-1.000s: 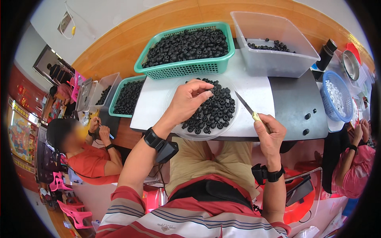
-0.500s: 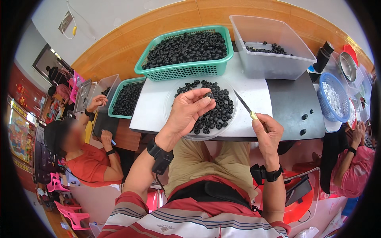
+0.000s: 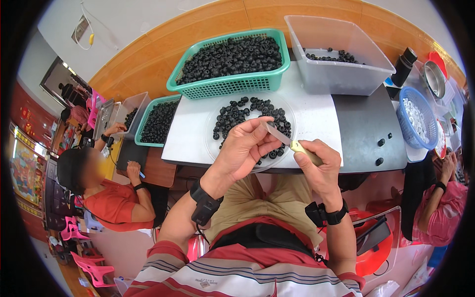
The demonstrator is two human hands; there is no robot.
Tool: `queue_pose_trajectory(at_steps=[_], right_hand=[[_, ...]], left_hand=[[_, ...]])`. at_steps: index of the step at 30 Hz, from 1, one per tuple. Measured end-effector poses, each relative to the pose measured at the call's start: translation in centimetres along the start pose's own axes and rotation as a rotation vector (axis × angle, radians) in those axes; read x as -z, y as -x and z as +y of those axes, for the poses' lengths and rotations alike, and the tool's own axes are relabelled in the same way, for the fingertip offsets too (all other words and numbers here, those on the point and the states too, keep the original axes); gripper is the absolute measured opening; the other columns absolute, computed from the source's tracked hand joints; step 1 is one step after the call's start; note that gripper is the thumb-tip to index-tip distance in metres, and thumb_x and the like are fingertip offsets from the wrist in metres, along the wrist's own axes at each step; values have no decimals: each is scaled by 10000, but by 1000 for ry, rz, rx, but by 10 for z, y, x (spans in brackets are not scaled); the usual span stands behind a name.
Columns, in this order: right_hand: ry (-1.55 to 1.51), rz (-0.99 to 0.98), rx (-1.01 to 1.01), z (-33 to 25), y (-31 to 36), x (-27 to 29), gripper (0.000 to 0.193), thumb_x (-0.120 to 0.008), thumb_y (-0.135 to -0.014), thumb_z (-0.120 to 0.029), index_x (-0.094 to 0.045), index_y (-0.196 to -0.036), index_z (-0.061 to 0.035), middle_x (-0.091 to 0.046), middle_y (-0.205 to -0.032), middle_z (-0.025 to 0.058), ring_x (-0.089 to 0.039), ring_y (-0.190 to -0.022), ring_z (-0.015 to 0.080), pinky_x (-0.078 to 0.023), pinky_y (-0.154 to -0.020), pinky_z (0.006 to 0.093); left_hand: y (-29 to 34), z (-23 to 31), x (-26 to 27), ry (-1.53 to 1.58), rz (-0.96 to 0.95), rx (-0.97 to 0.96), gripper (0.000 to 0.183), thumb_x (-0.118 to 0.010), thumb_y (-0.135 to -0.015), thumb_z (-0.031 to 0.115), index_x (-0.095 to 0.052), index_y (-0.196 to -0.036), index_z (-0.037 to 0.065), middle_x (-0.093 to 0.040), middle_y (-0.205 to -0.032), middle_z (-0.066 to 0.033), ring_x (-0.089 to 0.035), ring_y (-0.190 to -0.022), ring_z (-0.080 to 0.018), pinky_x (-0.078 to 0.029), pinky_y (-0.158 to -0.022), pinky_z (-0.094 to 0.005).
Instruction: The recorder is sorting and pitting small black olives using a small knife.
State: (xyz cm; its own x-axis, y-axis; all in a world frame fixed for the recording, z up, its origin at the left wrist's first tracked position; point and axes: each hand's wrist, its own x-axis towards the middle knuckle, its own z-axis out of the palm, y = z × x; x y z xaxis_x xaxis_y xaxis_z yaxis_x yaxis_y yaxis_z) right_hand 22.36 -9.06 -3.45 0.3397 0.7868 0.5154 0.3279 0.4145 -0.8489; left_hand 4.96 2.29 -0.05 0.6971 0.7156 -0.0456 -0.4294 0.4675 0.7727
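Note:
Between thumb and fingertips, my left hand [image 3: 242, 151] pinches a small round black part [image 3: 269, 123], mostly hidden by the fingers. My right hand [image 3: 319, 166] is wrapped around the pale yellow handle of a knife [image 3: 280, 134]. Its blade points up and left and lies at the pinched part; whether it cuts in, I cannot tell. Beneath both hands is a round clear tray [image 3: 210, 131] on a white board, with many more black parts [image 3: 232, 113], some showing a hole in the middle.
Behind the tray stand a green basket [image 3: 232, 89] heaped with black parts and a clear bin [image 3: 341, 84] holding some. Several loose parts lie on the dark tabletop [image 3: 361, 128]. A blue basket [image 3: 413, 119] of white pieces is at right. A person in red [image 3: 116, 203] works at left, another at right.
My right hand has moved left with the knife, bringing the blade to the black part. My left hand has shifted slightly right and down. The person at left has lowered an arm to a bin.

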Motion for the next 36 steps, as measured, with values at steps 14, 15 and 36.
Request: queue_pose_trajectory(at_steps=[14,15,36], right_hand=[[56,19,55,-7,1,0,212,-748,-837,-88,-700,-1024,-1,-616,-728,48,-529,-614,104,-407,-557,245],[57,22,53,0,-1,1,212,-748,-837,-88,-700,-1024,-1,-616,-728,48,-529,-614,104,-407,-557,245],[47,17,80,6,4,13,250,-770,-810,-96,-695,-1024,10,-623,-731,74,-552,-604,133,-421,-554,261]], left_hand=[[8,-5,-1,-6,-85,-51,190,-609,-962,145,-619,-1065,-14,-633,-931,-83,-668,-926,-181,-586,-882,-357],[9,-5,0,-1,-73,-44,186,-614,-958,144,-625,-1056,-14,-636,-938,-85,-667,-912,-176,-592,-873,-359],[17,-12,-14,15,-37,4,168,-572,-979,115,-627,-1084,-5,-659,-937,-80,-667,-854,-135,-599,-874,-343]])
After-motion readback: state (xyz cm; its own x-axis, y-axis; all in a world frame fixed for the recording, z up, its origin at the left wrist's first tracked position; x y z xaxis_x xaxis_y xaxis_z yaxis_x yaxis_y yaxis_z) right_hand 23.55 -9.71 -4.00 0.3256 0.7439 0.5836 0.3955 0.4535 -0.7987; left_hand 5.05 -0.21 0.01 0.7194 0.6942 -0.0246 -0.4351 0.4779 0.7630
